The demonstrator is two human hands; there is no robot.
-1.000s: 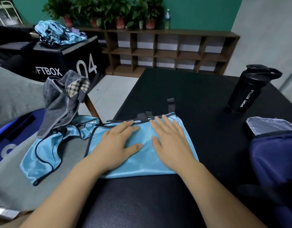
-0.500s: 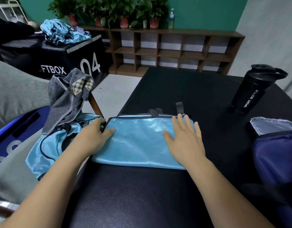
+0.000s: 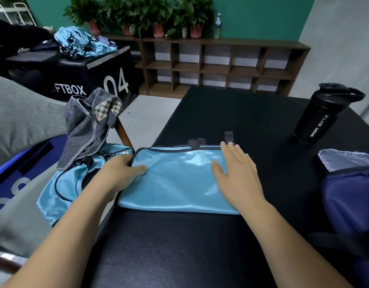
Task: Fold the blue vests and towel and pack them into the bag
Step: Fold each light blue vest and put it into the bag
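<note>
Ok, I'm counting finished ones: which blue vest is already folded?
The vest on the table, flat under the right hand. The left vest sprawls loose, partly under the towel; the box vests are a crumpled heap.

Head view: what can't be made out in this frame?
All head view.
1. Left hand grip: fingers tuck under the folded light-blue satin vest's left edge; fabric hides the fingertips.
2. Dark navy fabric bag: cut off by the right frame edge; interior unseen.
3. Second light-blue vest: partly covered by the grey striped towel.
4. Blue cloth pile on the black box: too small to count pieces.
</note>
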